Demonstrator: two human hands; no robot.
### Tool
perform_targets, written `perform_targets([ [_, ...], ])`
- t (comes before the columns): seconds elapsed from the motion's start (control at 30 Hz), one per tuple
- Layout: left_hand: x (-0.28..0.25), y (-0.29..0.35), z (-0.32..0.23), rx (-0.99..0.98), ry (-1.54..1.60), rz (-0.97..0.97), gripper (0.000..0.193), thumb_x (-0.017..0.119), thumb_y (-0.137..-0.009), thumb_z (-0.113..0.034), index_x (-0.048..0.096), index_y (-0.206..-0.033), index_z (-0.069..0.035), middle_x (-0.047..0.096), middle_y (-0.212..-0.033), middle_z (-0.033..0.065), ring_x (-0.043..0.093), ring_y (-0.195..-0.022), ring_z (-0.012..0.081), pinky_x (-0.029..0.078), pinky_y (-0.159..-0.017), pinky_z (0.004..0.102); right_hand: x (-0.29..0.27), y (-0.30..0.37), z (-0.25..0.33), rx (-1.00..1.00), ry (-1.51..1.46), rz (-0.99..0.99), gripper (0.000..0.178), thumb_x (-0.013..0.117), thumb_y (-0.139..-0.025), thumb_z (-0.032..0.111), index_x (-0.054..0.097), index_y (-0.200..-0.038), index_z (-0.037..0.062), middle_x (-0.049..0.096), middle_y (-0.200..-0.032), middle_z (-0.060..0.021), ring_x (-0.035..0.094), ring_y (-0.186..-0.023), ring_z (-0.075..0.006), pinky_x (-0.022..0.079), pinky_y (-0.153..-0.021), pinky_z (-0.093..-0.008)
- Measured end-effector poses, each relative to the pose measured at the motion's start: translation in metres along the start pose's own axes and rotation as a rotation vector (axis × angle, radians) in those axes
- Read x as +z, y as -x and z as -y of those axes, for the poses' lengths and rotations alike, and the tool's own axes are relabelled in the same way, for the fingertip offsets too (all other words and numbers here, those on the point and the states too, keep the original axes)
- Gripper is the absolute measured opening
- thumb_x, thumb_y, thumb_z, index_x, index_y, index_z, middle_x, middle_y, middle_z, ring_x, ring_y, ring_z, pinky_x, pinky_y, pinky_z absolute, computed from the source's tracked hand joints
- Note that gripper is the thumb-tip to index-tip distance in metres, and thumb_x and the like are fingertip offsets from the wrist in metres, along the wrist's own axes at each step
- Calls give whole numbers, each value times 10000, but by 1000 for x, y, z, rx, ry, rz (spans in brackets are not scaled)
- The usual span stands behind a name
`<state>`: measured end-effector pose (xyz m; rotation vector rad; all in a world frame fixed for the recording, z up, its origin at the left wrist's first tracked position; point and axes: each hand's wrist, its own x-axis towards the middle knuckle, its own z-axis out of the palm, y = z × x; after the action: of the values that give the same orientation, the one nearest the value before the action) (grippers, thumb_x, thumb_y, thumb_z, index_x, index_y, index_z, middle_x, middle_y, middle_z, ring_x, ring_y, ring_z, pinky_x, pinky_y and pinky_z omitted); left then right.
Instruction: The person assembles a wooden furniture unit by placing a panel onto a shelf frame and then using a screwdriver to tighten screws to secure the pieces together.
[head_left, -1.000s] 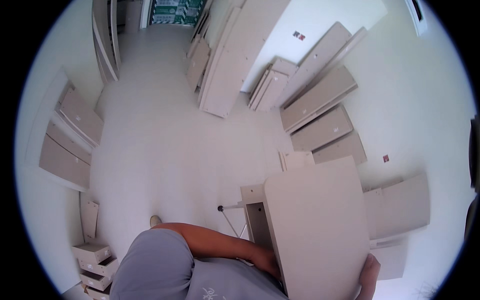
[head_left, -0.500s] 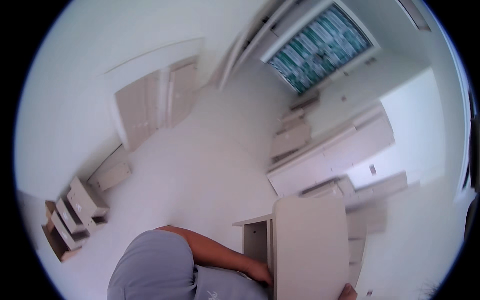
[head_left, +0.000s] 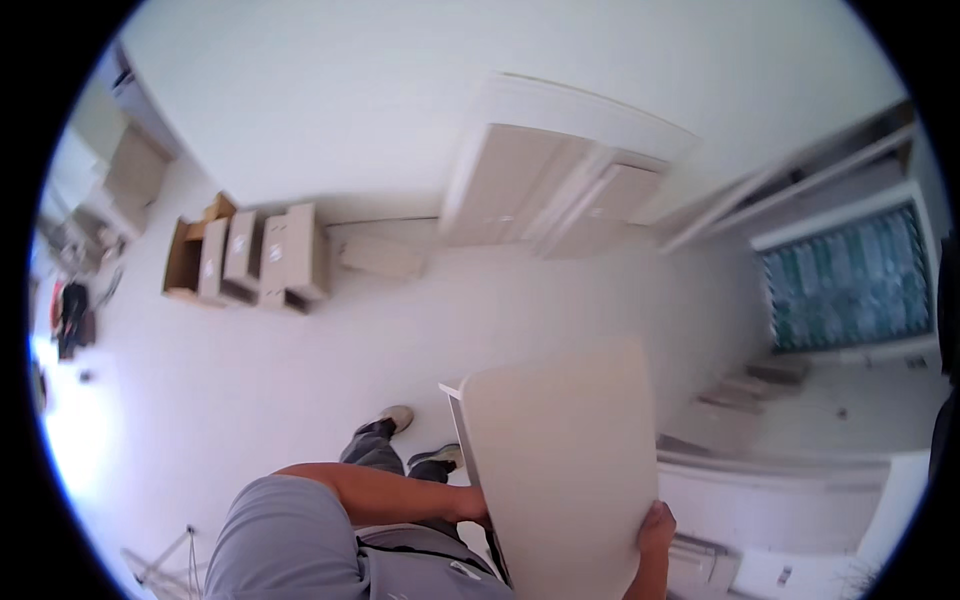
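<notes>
Close in front of my body I carry a beige furniture piece (head_left: pixel 560 450), a small cabinet or box unit by its shape. A broad flat board with rounded corners faces up, and a thinner panel stands along its left side. My left hand (head_left: pixel 470 504) grips the left side, its fingertips hidden behind the panel. On the right edge my right hand (head_left: pixel 656 530) is closed around the board, thumb side up. The underside and the lower end cannot be seen.
Several open beige drawer boxes (head_left: pixel 290 255) stand on the floor by the wall, beside a flat panel (head_left: pixel 382 257). Large panels (head_left: pixel 515 185) lean against the wall. At right are more panels (head_left: pixel 745 388) below a patterned window (head_left: pixel 850 280), and a long pale panel stack (head_left: pixel 770 495).
My view has swung round to the right, so the drawer boxes and window sit differently. The furniture piece stays in both hands and turns with me; my feet have come into view.
</notes>
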<state>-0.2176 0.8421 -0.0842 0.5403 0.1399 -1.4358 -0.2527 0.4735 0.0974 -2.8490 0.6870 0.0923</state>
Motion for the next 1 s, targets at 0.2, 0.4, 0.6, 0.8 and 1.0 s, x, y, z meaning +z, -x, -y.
perform_targets([
  [0.2,-103,40,47,344,698,-410,517,542,-975,-504,633,-1310,-121,658,-1312,76,613,-1205,285,482,-1025,500,203,-116,54,-408,-12,280,412,460,-1033,377,622,-947,8,651,-957,-264,611,-918,-478,488,-803,-547],
  [0.4,-168,68,85,966,1150,-607,667,423,-981,-596,553,-1404,-96,577,-1428,114,524,-1313,334,405,-1103,553,298,-120,217,-487,-43,531,420,555,-1001,423,654,-925,22,681,-940,-205,651,-895,-408,509,-798,-491],
  [0.6,-201,129,139,1118,1356,-822,741,380,-969,-656,507,-1450,-108,531,-1477,115,484,-1344,361,365,-1136,567,344,-64,296,-575,40,779,474,572,-986,471,643,-922,7,673,-925,-203,651,-873,-387,510,-788,-483],
  [0.8,-218,159,182,1202,1519,-888,748,324,-991,-657,494,-1438,-82,538,-1468,115,463,-1365,354,369,-1128,560,364,-31,376,-740,198,827,497,577,-973,501,627,-971,6,676,-1003,-210,651,-931,-391,516,-813,-491],
  [1.0,-278,150,196,1027,1645,-936,635,523,-1009,-498,451,-1464,-62,531,-1470,136,502,-1335,362,411,-1102,526,398,-27,474,-826,483,844,614,590,-950,532,620,-1187,-34,648,-1211,-246,616,-1151,-393,495,-993,-457],
])
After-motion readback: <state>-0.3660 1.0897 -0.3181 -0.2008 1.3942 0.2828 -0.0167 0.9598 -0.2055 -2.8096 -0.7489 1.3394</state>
